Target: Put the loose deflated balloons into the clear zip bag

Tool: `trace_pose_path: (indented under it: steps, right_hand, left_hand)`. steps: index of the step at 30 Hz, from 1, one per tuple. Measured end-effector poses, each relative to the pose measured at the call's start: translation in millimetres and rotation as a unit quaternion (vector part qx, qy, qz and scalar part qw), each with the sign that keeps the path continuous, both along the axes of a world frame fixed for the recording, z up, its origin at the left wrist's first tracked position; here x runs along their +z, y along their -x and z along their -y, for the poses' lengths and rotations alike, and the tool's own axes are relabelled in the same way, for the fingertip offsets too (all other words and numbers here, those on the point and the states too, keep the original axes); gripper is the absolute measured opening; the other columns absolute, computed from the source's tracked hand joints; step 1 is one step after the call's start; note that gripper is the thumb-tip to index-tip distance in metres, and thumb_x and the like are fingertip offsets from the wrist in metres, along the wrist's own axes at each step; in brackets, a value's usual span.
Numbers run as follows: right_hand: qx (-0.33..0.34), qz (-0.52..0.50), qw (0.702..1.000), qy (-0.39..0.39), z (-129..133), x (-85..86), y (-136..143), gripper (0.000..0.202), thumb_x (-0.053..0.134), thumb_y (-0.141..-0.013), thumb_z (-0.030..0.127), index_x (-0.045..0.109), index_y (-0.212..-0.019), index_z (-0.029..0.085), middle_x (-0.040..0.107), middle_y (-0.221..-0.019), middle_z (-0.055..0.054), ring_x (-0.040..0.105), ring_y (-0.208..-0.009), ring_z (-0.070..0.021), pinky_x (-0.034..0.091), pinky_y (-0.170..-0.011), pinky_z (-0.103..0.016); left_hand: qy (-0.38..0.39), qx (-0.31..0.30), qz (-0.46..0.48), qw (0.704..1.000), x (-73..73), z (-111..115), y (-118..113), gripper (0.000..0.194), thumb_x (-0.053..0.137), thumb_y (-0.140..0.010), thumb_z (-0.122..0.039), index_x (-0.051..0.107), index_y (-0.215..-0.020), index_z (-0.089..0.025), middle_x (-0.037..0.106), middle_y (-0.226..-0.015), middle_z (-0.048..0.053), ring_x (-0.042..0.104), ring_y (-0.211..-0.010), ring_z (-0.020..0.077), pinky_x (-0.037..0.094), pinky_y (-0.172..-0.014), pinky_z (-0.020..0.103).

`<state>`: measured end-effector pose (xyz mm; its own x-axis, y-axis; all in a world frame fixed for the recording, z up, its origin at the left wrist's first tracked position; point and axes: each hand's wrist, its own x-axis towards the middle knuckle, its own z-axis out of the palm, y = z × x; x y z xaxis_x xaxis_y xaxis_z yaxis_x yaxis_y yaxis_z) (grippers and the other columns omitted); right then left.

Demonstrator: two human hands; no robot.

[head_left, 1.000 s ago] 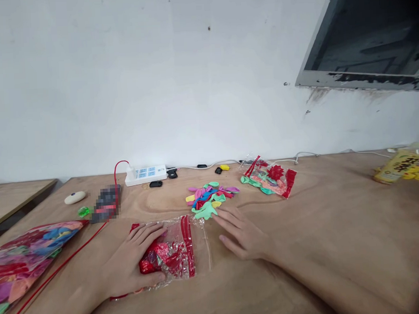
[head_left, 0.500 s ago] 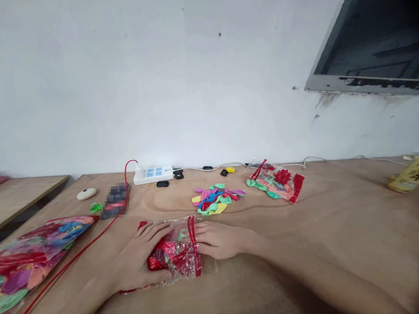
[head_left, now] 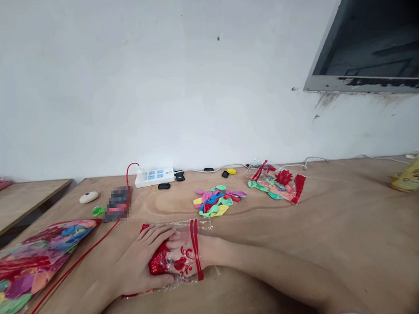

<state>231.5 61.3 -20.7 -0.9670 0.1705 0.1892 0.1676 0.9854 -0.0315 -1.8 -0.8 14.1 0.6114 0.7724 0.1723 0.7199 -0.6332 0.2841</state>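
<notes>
Right hand [head_left: 186, 249] slid deeper, now wrist-deep in plastic bag [head_left: 180, 263], grip unclear through film; left hand [head_left: 147, 261] spread on top

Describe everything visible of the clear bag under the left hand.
The bag is clear, crinkled, plastic-looking film with red printed ornament and a red double stripe near its mouth. It lies on the wooden table, mouth facing right. The left hand rests over its other end; the right hand is inside to about the wrist.
</notes>
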Motion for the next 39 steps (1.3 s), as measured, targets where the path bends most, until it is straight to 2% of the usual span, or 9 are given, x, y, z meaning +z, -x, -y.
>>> trace_pose_path:
  steps: [6, 9, 13, 17, 20, 28, 30, 34, 39]
  right_hand:
    - [0.032, -0.053, 0.998, 0.022, 8.3, 24.3, -38.2, 0.045, 0.06, -0.103, 0.034, 0.062, -0.145, 0.02, 0.052, -0.16, -0.011, 0.045, -0.152, -0.0232, 0.031, -0.131, -0.039]
    - [0.009, -0.089, 0.995, 0.049, 14.0, 39.5, -69.0, 0.043, 0.053, -0.106, 0.026, 0.06, -0.148, 0.018, 0.058, -0.154, -0.011, 0.051, -0.146, -0.0199, 0.038, -0.127, -0.037]
    - [-0.108, -0.142, 0.984, 0.031, 6.5, 44.2, -119.1, 0.033, 0.055, -0.105, 0.02, 0.07, -0.135, 0.021, 0.066, -0.144, -0.01, 0.06, -0.133, -0.0214, 0.049, -0.116, -0.041]
    - [-0.231, -0.163, 0.959, -0.011, -13.6, 30.3, -169.4, 0.034, 0.056, -0.099, 0.013, 0.074, -0.127, 0.023, 0.068, -0.138, -0.011, 0.059, -0.131, -0.0281, 0.049, -0.112, -0.054]
    - [-0.276, -0.156, 0.948, 0.003, -23.5, 20.6, -193.4, 0.036, 0.056, -0.099, 0.014, 0.071, -0.132, 0.021, 0.071, -0.134, -0.012, 0.061, -0.129, -0.0288, 0.05, -0.111, -0.055]
    - [-0.221, -0.222, 0.95, 0.014, -18.2, 18.1, -200.6, 0.02, 0.06, -0.101, 0.02, 0.078, -0.11, 0.023, 0.077, -0.104, -0.008, 0.067, -0.106, -0.0259, 0.054, -0.098, -0.049]
    - [-0.214, -0.245, 0.946, 0.003, -15.6, 17.6, -198.3, 0.019, 0.06, -0.1, 0.022, 0.078, -0.108, 0.023, 0.076, -0.106, -0.009, 0.067, -0.104, -0.0259, 0.054, -0.097, -0.05]
    - [-0.238, -0.236, 0.942, -0.012, -12.2, 17.6, -193.2, 0.021, 0.061, -0.101, 0.027, 0.08, -0.111, 0.025, 0.07, -0.132, -0.011, 0.063, -0.123, -0.0296, 0.051, -0.105, -0.054]
    - [-0.23, -0.215, 0.949, -0.002, -11.0, 19.0, -188.3, 0.021, 0.061, -0.102, 0.025, 0.081, -0.107, 0.024, 0.079, -0.109, -0.008, 0.067, -0.117, -0.028, 0.051, -0.104, -0.052]
  left_hand:
    - [0.001, -0.002, -0.002, 1.0, -0.7, -0.8, 0.5, 0.102, 0.082, -0.078, -0.07, 0.04, -0.162, -0.03, 0.048, -0.164, 0.011, 0.05, -0.146, 0.0389, 0.043, -0.122, 0.055]
    - [-0.003, -0.009, 0.005, 1.0, -0.5, -0.8, 0.4, 0.102, 0.08, -0.08, -0.071, 0.037, -0.164, -0.032, 0.047, -0.165, 0.01, 0.049, -0.147, 0.0389, 0.042, -0.123, 0.055]
    - [0.01, -0.003, -0.004, 1.0, 0.7, 0.0, -0.8, 0.102, 0.079, -0.081, -0.072, 0.036, -0.165, -0.033, 0.046, -0.166, 0.009, 0.048, -0.148, 0.0385, 0.041, -0.123, 0.055]
    - [0.014, 0.009, 0.001, 1.0, 3.2, 1.0, -1.8, 0.104, 0.082, -0.077, -0.073, 0.042, -0.163, -0.031, 0.048, -0.164, 0.01, 0.05, -0.145, 0.0399, 0.043, -0.121, 0.055]
    - [0.013, 0.003, 0.005, 1.0, 5.7, 1.3, -2.2, 0.103, 0.08, -0.078, -0.075, 0.042, -0.163, -0.031, 0.05, -0.163, 0.01, 0.052, -0.144, 0.0394, 0.043, -0.121, 0.055]
    - [0.01, -0.005, 0.01, 1.0, 3.9, 1.2, -0.8, 0.103, 0.078, -0.08, -0.076, 0.038, -0.165, -0.033, 0.047, -0.165, 0.01, 0.05, -0.146, 0.0393, 0.041, -0.122, 0.055]
    - [0.013, -0.005, 0.009, 1.0, 0.9, 0.9, 0.7, 0.104, 0.078, -0.08, -0.076, 0.036, -0.165, -0.033, 0.046, -0.166, 0.009, 0.049, -0.147, 0.0387, 0.04, -0.124, 0.055]
    - [0.005, -0.009, 0.009, 1.0, -2.5, -0.6, 2.3, 0.103, 0.077, -0.081, -0.076, 0.035, -0.166, -0.034, 0.045, -0.166, 0.009, 0.048, -0.148, 0.0387, 0.038, -0.124, 0.055]
    - [0.01, -0.009, -0.001, 1.0, -1.8, -1.8, 1.8, 0.103, 0.076, -0.081, -0.077, 0.036, -0.165, -0.032, 0.044, -0.167, 0.011, 0.047, -0.149, 0.0396, 0.039, -0.124, 0.056]
